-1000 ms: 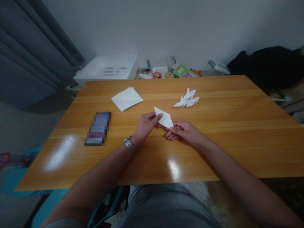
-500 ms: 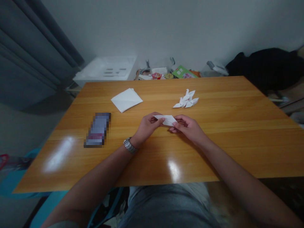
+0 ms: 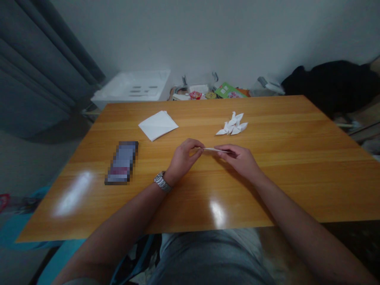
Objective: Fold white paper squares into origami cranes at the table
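Note:
A small folded piece of white paper [image 3: 212,149] is held between my two hands, seen nearly edge-on above the wooden table [image 3: 190,206]. My left hand [image 3: 185,158], with a metal watch at the wrist, pinches its left end between thumb and fingers. At the other end, my right hand [image 3: 239,159] grips the paper the same way, its fingers partly covering it. Beyond my hands lie white folded paper birds [image 3: 233,126], bunched together. A stack of white paper sheets [image 3: 158,125] rests to the far left of my hands.
A phone [image 3: 122,163], its screen blurred out, lies on the left of the table. Past the back edge are a white plastic bin [image 3: 133,89], a green booklet [image 3: 230,91] and small packets. Black cloth [image 3: 329,85] hangs at the right.
The folded paper has tilted from showing its flat face to nearly edge-on. My right hand has shifted slightly right and my left fingers have moved to the paper's left tip.

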### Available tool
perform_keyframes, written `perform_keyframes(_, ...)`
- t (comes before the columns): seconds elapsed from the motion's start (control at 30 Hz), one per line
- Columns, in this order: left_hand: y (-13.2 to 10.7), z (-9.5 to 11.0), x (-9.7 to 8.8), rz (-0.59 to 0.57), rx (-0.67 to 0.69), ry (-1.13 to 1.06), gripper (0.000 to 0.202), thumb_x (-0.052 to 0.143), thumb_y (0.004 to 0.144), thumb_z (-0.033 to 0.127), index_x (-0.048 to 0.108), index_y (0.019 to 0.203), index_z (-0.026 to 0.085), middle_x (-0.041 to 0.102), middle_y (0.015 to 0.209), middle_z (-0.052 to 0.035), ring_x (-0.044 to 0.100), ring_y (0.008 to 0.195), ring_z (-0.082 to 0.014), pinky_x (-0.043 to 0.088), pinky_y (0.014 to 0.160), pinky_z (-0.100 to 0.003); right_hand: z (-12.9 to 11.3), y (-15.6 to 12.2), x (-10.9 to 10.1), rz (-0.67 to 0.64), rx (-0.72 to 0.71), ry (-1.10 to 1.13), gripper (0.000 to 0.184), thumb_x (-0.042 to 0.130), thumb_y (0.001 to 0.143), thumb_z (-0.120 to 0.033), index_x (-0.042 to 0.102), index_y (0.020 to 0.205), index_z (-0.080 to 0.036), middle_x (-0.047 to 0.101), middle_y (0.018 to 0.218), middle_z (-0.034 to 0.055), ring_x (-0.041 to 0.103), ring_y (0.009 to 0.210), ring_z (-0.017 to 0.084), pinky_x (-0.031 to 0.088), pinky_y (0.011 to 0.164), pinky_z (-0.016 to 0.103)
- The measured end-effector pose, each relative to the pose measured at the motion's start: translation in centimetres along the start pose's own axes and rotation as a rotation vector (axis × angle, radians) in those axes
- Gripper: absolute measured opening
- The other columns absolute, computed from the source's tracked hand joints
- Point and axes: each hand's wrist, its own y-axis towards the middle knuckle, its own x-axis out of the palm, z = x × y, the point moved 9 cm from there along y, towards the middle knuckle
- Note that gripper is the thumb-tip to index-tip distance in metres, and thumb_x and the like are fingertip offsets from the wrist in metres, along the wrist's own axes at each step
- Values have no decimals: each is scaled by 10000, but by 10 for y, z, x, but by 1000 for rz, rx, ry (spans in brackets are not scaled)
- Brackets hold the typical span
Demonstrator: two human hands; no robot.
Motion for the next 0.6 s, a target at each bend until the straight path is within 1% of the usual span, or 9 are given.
perform_keyframes(0.1, 0, 0, 2, -45, 61, 78, 128, 590, 945, 161, 695, 1009, 198, 686, 1062, -59, 624, 1043, -198, 497, 974, -360, -8, 0, 2, -49, -92, -72, 265, 684, 911, -400, 778, 1118, -263, 750, 1215, 72, 693, 1115, 264, 513, 1048, 466)
perform_keyframes(0.2, 0, -4, 7, -104, 82, 148, 143, 592, 942, 145, 707, 1009, 198, 676, 1079, -64, 615, 1049, -207, 488, 986, -374, -17, -1, 6, -98, -186, -205, 241, 649, 935, -341, 784, 1124, -278, 748, 1225, 66, 684, 1137, 264, 487, 1077, 484)
perform_keyframes(0.3, -2, -7, 14, -168, 112, 207, 150, 609, 935, 147, 721, 1019, 200, 673, 1092, -66, 615, 1044, -213, 492, 981, -380, -19, 0, 10, -135, -221, -291, 248, 614, 953, -298, 783, 1133, -268, 745, 1233, 79, 687, 1129, 266, 495, 1064, 489)
perform_keyframes(0.4, -3, -6, 16, -195, 148, 279, 180, 609, 933, 153, 732, 1055, 202, 660, 1154, -84, 609, 1086, -229, 493, 1003, -396, -18, -1, 13, -146, -257, -353, 252, 597, 962, -280, 780, 1135, -264, 737, 1241, 89, 684, 1132, 265, 506, 1050, 483)
perform_keyframes(0.5, -5, 0, 17, -199, 188, 353, 222, 592, 933, 146, 726, 1106, 185, 647, 1224, -109, 594, 1149, -249, 484, 1043, -410, -18, -2, 16, -147, -311, -414, 262, 574, 978, -267, 773, 1148, -256, 728, 1243, 99, 682, 1125, 260, 522, 1023, 459)
perform_keyframes(0.6, -8, 8, 22, -262, 227, 394, 256, 565, 955, 165, 707, 1168, 171, 663, 1226, -114, 606, 1145, -253, 494, 1039, -409, -16, -3, 20, -147, -366, -480, 263, 571, 985, -248, 766, 1160, -234, 725, 1227, 115, 676, 1120, 266, 530, 999, 450)
